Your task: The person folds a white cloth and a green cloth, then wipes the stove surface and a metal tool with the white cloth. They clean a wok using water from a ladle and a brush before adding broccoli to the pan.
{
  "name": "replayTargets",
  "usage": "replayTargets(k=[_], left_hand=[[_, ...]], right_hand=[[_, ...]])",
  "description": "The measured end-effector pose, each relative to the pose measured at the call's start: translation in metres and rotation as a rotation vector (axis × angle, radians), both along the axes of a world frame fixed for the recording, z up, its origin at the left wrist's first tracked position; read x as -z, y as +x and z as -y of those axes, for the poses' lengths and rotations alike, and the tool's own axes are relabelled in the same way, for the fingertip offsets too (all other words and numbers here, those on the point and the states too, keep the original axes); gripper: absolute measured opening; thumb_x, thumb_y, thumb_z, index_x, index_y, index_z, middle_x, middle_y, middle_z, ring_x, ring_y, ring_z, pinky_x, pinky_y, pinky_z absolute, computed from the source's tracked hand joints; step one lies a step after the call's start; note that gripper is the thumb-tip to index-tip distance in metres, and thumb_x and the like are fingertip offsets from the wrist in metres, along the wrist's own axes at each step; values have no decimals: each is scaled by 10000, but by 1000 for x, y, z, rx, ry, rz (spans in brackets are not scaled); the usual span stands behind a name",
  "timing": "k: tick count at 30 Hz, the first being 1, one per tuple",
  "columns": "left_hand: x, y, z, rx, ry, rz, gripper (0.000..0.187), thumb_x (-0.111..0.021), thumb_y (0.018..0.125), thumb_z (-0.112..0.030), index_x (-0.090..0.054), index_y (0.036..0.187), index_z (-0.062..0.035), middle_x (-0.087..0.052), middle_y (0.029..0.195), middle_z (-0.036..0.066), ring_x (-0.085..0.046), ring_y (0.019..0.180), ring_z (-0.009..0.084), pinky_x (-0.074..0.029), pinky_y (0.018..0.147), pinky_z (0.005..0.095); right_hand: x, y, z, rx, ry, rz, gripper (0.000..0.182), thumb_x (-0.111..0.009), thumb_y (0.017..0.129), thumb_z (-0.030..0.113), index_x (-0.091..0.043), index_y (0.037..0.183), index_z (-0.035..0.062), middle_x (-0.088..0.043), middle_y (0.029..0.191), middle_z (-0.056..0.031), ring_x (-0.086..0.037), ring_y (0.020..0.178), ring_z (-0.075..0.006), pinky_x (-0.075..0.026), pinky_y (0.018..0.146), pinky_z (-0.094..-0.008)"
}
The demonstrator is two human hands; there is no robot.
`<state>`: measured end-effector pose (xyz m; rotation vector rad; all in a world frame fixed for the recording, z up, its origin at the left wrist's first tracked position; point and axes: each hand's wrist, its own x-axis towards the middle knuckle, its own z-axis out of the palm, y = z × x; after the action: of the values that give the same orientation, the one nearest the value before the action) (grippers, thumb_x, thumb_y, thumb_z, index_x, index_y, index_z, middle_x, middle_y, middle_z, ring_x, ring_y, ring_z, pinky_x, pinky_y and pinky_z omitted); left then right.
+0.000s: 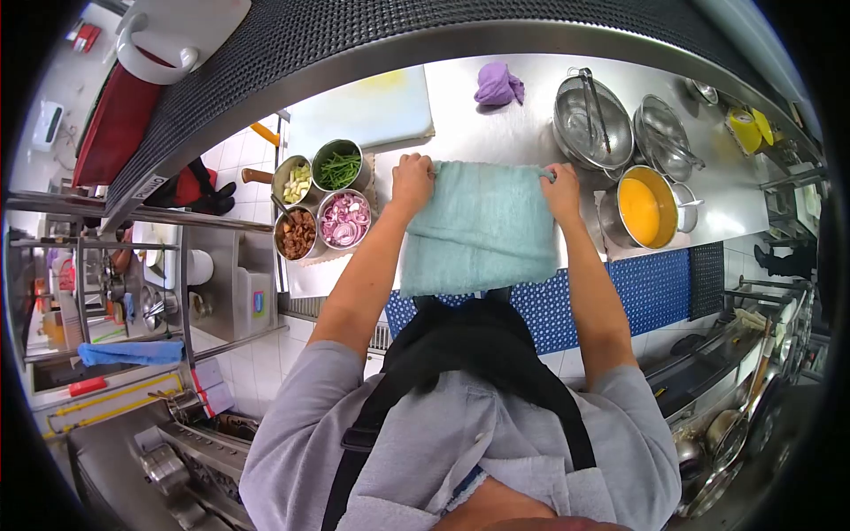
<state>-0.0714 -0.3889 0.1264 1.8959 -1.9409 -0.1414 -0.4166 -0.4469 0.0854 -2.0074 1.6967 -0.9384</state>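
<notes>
A light green towel [482, 230] is spread between my two hands over the front part of the steel table, its near edge hanging past the table's edge. My left hand [413, 181] is closed on its far left corner, and my right hand [562, 188] grips the far right corner. Left of the towel stand metal containers with green beans [339, 168], sliced red onion [344, 219], browned meat pieces [296, 234] and pale chopped pieces [297, 182]. To the right is a metal pot of orange liquid [647, 211].
A white cutting board [363, 111] lies at the back left. A crumpled purple cloth [499, 85] sits behind the towel. Metal strainers [591, 124] with tongs stand at the back right. A shelf edge [496, 46] spans overhead. Another person's shoes show beyond the table at left.
</notes>
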Motion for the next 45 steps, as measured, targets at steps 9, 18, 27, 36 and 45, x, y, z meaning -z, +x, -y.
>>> replayTargets(k=[9,18,27,36,45], left_hand=[[-194,55,-34,271,143,-502,108,-675,834,-13,-660,940,2,-719,996,126,-656,900,216,-524,812,349],[-301,80,-54,324,63,-730,155,-790,797,45,-723,936,29,-724,903,84,-666,864,153,-550,811,301],[-307,86,-64,281,-95,-767,193,-868,748,-43,-748,887,18,-750,902,105,-690,857,163,-553,816,304],[-307,93,-89,370,-83,-847,299,-843,783,-58,-714,1044,14,-726,953,81,-672,866,149,-546,792,288],[-287,69,-74,156,-187,-196,273,-772,834,-65,-728,1092,11,-727,979,166,-689,882,264,-532,793,371]], right_hand=[[-201,-46,-44,-291,173,684,225,-635,854,-36,-657,1071,19,-674,950,-25,-597,930,-103,-463,857,-260],[-313,-66,-51,-361,-43,534,233,-647,907,-37,-744,1118,-19,-708,1050,-36,-610,951,-100,-468,857,-228],[-322,-67,-55,-341,-42,614,207,-742,860,-31,-733,1067,-31,-712,966,-22,-627,844,-51,-495,769,-177],[-327,-69,-85,-321,14,651,199,-752,886,29,-710,1074,-21,-693,1019,-18,-618,910,-72,-485,826,-199],[-286,-59,-56,-224,7,381,212,-736,884,21,-702,1087,-31,-656,860,22,-563,754,-41,-441,674,-198]])
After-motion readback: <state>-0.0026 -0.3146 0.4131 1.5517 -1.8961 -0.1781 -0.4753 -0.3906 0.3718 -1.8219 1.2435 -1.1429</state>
